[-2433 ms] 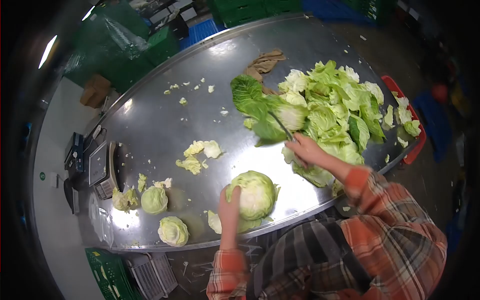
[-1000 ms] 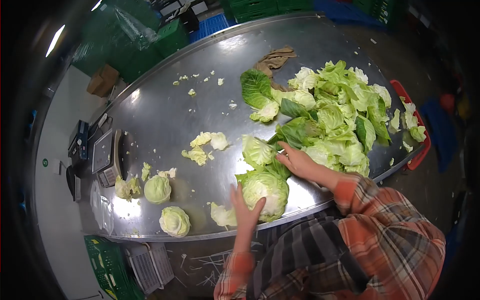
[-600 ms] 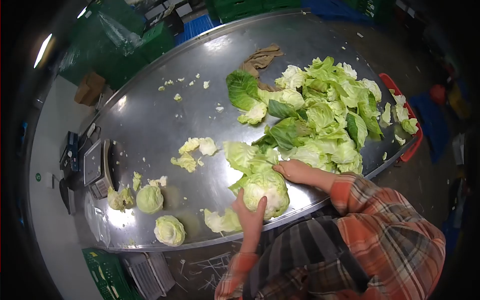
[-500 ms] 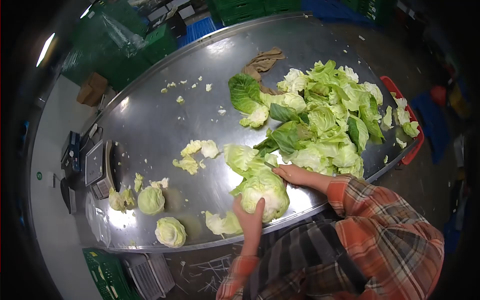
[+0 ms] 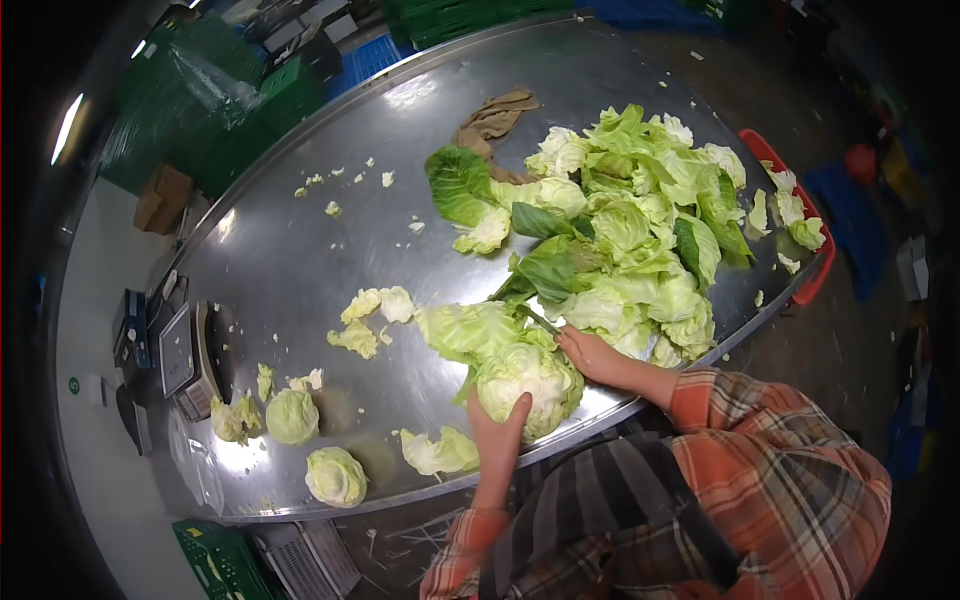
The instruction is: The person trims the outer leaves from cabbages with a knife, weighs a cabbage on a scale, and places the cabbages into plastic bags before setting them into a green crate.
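Note:
Near the front edge of the metal table [image 5: 290, 240], a pale cabbage [image 5: 528, 385] rests with a large outer leaf [image 5: 465, 332] spread out from its far left side. My left hand [image 5: 498, 420] grips its near left side, thumb across the top. At its far right, my right hand [image 5: 583, 350] is closed around a knife [image 5: 540, 319], whose blade points up and left over the leaf. A heap of loose green leaves [image 5: 625, 235] lies just beyond my right hand. One loose leaf [image 5: 440, 452] lies left of my left hand.
Two trimmed cabbages [image 5: 292, 416] [image 5: 336, 477] sit at the left, near a scale [image 5: 188, 355]. A brown cloth [image 5: 492, 122] lies beyond the leaf heap. A red crate [image 5: 818, 262] stands at the right edge. Green crates [image 5: 205, 560] are on the floor at lower left.
The camera view has shifted slightly, moving the table's contents left in the picture. The outer leaf is spread flatter to the left, and the knife blade shows more. Both hands keep their holds.

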Tool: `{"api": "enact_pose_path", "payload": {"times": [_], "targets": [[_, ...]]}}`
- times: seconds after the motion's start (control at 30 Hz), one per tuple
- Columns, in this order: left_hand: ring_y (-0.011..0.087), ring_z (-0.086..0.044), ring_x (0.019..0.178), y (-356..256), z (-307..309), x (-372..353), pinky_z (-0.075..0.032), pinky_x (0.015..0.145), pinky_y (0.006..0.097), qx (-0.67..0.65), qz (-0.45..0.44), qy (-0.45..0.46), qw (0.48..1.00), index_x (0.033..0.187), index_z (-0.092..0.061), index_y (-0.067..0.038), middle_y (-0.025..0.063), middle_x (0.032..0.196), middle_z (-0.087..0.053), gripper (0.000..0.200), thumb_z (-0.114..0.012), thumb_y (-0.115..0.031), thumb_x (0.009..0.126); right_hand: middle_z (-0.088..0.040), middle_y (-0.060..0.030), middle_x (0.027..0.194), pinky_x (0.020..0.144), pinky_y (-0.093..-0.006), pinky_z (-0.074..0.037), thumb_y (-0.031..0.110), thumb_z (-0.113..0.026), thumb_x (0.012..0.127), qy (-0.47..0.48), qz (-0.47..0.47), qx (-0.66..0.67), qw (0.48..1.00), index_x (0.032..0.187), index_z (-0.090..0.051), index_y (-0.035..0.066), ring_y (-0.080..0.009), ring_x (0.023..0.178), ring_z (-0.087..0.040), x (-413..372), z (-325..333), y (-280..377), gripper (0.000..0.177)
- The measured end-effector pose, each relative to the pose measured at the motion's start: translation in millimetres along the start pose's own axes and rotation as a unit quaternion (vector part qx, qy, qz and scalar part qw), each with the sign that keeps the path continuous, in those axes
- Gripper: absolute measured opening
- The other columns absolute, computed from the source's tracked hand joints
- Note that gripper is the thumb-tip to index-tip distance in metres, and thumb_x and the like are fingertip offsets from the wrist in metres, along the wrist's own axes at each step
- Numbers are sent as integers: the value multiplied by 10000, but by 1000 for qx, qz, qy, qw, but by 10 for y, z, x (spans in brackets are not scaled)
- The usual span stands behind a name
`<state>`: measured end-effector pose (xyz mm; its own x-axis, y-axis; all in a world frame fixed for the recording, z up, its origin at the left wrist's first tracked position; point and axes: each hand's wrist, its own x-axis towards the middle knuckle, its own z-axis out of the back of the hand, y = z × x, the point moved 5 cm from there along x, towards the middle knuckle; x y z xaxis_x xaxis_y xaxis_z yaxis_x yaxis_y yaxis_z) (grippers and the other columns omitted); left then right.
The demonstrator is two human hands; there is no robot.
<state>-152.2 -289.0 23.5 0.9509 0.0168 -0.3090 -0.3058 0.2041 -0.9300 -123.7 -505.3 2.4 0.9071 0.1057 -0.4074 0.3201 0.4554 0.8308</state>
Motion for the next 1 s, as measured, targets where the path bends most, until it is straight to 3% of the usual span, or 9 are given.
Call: {"api": "enact_pose_path", "payload": {"times": [0.1,0.3,0.43,0.53,0.57,0.67,0.77,0.87,1.0], "targets": [[306,-419,1213,-14,-33,-10,-352,1016,384,-40,4,-4,999,1374,-266,100,243,1334,-374,905,-787,-261,728,-619,-309,876,759,-451,-484,450,-321,981,92,-161,26,982,1272,-397,20,-444,866,-608,24,-2,92,525],[296,-400,1228,-66,-169,-125,-330,1036,377,-60,-7,-50,997,1390,-248,90,229,1346,-364,922,-787,-273,736,-559,-367,1071,868,-454,-446,397,-340,989,-102,101,-88,986,1353,-301,-85,-453,983,-580,-439,255,433,606],[300,-431,1211,-51,-222,-193,-347,1023,385,-4,59,-2,998,1362,-271,90,236,1310,-414,920,-794,-315,723,-560,-355,1091,855,-434,-452,369,-336,994,-103,60,-28,992,1377,-328,-32,-421,997,-589,-631,59,172,554],[324,-419,1223,-783,77,-107,-339,1029,398,394,-13,34,918,1355,-297,84,245,1321,-400,949,-825,-301,666,-579,-348,1052,870,-421,-449,373,-310,994,-1,-62,60,996,1383,-345,12,-401,1001,-598,-545,162,250,532],[370,-430,1189,-799,82,-86,-347,1017,422,404,-221,-58,885,1315,-356,74,250,1281,-419,926,-846,-288,617,-594,-337,1020,873,-417,-447,380,-300,993,50,-127,88,987,1383,-351,25,-396,991,-604,-552,228,375,530],[387,-447,1149,-332,-125,137,-363,983,437,154,-182,64,969,1270,-405,76,256,1235,-454,910,-861,-329,595,-616,-300,967,833,-439,-458,402,-308,987,-73,165,1,984,1378,-343,13,-419,934,-605,-155,149,222,553],[389,-442,1163,-370,-197,-18,-357,995,434,140,-103,-13,985,1288,-387,81,255,1250,-444,938,-868,-313,587,-598,-312,1037,857,-449,-450,407,-312,985,-6,67,-11,998,1376,-335,-2,-437,981,-585,-76,321,398,566],[382,-395,1213,-435,-276,-66,-323,1036,418,324,-69,-9,944,1336,-310,92,254,1284,-420,993,-860,-291,604,-587,-333,1046,860,-450,-451,410,-332,985,-26,66,-33,997,1384,-316,-16,-448,984,-579,-232,305,329,584],[399,-337,1261,-356,-383,-76,-278,1064,445,177,-135,-19,975,1371,-250,88,288,1339,-341,1067,-865,-309,594,-589,-337,1017,829,-472,-456,392,-378,979,-13,56,-73,996,1359,-334,-25,-458,936,-587,-392,259,263,566]]}}
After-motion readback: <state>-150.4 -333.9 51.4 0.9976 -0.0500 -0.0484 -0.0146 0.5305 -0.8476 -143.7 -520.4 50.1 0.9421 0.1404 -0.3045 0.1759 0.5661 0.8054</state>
